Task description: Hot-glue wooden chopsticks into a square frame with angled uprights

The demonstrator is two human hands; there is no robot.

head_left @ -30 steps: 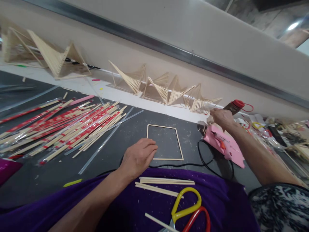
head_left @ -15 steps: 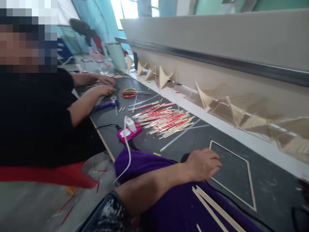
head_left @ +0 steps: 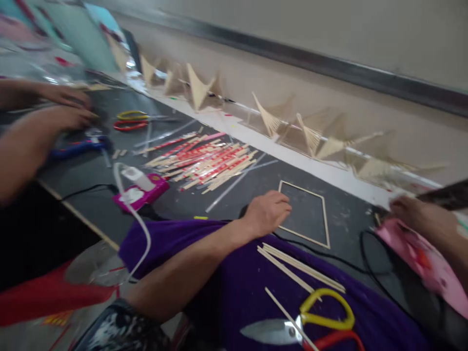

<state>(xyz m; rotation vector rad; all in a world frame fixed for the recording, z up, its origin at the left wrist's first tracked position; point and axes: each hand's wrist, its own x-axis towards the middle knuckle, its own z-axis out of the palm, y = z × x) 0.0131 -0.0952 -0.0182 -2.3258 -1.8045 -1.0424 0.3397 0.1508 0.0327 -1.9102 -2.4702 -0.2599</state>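
Left hand's grip [head_left: 266, 213] rests loosely curled, holding nothing, fingertips touching the stick frame's [head_left: 324, 222] near-left corner.

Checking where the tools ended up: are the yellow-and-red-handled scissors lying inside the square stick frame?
No, the scissors lie on the purple cloth, apart from the square stick frame on the dark table.

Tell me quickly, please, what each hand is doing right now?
Left hand: loosely curled, resting on the stick frame.
Right hand: blurred; grip cannot be told.
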